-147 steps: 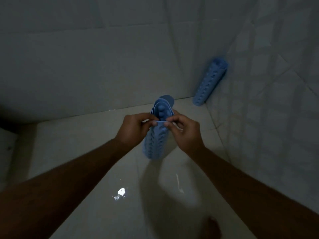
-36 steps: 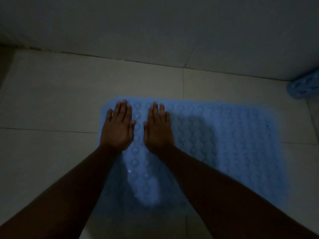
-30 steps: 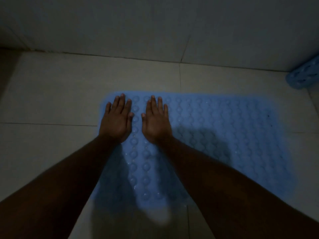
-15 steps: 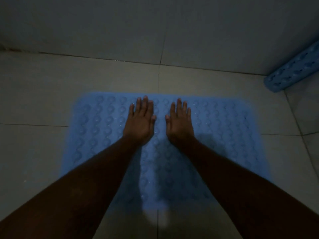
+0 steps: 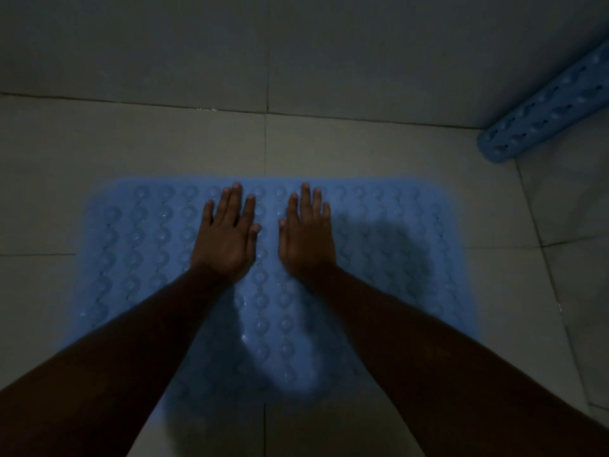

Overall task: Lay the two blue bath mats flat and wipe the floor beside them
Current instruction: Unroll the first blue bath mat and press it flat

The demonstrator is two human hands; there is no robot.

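Risk, judged: the floor [image 5: 131, 153] is pale glossy tile, possibly damp, so the mat [image 5: 138, 245] could skid under uneven pressure, or trap air and lift at an edge. The light is dim, so a curled corner or wet patch could go unseen. The wall [image 5: 197, 44] is plain tile. The mat lies spread on the floor along the wall and looks flat; its near edge is hidden by forearms and its bumps glint. The second mat, the roll [image 5: 540, 117], stands in the right corner, well apart and not yet laid; it may spring back when opened. Left hand [image 5: 227, 239] and right hand [image 5: 306, 239] both have straight fingers and press palms down on the mat's far middle, grasping nothing. No wiping cloth in view.
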